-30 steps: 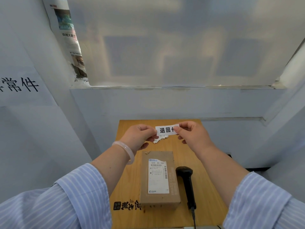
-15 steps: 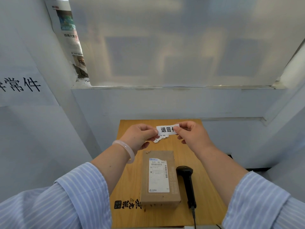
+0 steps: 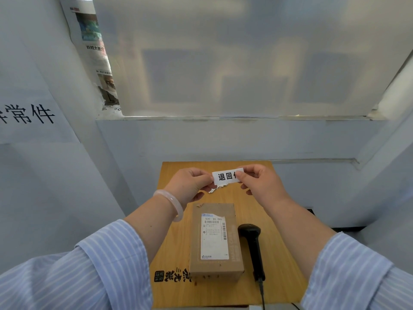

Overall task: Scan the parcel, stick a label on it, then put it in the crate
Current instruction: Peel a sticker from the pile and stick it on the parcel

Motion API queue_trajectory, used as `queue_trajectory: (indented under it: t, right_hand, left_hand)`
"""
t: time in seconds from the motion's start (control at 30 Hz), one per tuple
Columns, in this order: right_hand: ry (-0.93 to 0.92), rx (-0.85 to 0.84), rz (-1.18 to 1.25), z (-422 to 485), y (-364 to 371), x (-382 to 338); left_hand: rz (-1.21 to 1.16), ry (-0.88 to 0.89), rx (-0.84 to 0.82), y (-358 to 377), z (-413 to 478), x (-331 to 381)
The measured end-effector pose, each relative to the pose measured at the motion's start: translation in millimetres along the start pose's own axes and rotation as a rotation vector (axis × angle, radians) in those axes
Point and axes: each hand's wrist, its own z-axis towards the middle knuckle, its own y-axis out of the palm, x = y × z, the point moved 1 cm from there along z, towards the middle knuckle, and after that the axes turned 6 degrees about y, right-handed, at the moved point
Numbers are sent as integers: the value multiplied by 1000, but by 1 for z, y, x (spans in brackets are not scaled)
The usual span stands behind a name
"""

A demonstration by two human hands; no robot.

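Note:
A brown cardboard parcel (image 3: 215,238) with a white shipping slip on top lies on the small wooden table (image 3: 281,253). Above the table's far half I hold a small white label (image 3: 225,176) printed with black characters. My left hand (image 3: 190,183) pinches its left end and my right hand (image 3: 260,182) pinches its right end. A torn scrap of white backing hangs below the label by my left fingers. A black handheld scanner (image 3: 252,245) lies right of the parcel, its cable running off the near edge. No crate is in view.
Pale walls close in on three sides of the table. A frosted window with a sill (image 3: 223,118) fills the wall ahead. A newspaper (image 3: 93,52) hangs at the upper left, and a paper sign with large black characters (image 3: 29,115) is on the left wall.
Both hands keep their pinch on the label at about the same spot above the table. The parcel and the scanner have not moved.

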Motion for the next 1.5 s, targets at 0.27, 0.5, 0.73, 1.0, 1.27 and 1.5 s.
queue_trajectory:
  t: [0.27, 0.5, 0.73, 1.0, 1.27, 1.5]
  right_hand:
    - [2, -4, 7, -3, -2, 0]
    - [14, -17, 19, -5, -3, -1]
    - [7, -23, 35, -5, -2, -3]
    - [-45, 56, -98, -4, -1, 1]
    - [-255, 36, -291, -20, 17, -12]
    - [-168, -26, -206, -20, 22, -12]
  left_hand:
    - [30, 16, -9, 1, -2, 3]
    - [-46, -10, -35, 2, -3, 2]
    - [-81, -14, -32, 2, -3, 2]
    - [-5, 32, -2, 4, -1, 1]
    - [165, 153, 15, 8, -4, -1]
    - [305, 231, 36, 10, -2, -1]
